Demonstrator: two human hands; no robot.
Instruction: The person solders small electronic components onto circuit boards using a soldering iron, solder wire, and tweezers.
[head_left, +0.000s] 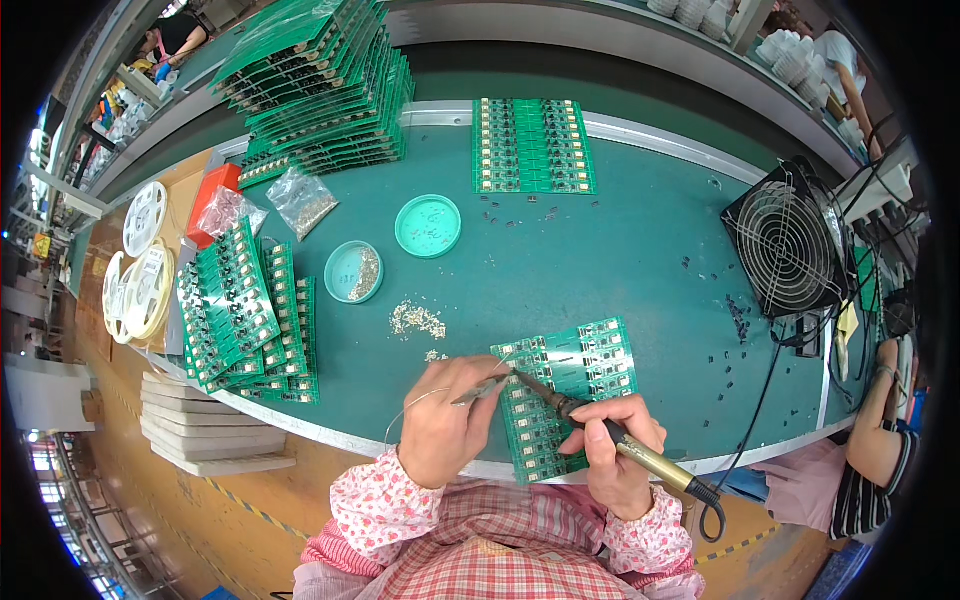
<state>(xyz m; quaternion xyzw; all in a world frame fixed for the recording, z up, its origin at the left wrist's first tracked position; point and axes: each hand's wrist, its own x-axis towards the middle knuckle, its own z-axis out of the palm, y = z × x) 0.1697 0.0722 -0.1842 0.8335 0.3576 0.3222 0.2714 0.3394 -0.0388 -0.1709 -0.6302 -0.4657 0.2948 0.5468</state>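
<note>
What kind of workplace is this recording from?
Most likely an electronics assembly line: the right hand holds a soldering iron to a green circuit board panel, stacks of boards sit on the green bench.

Left hand (pixel 443 420) curled, thumb and fingertips pinched together pointing right. Right hand (pixel 612 450) fisted in pen grip, fingertips angled toward left fingertips.

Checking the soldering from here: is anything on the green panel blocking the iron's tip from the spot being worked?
Nothing visible does. The soldering iron in the right hand reaches the circuit board panel unobstructed; only the solder wire from the left hand meets its tip there.
</note>
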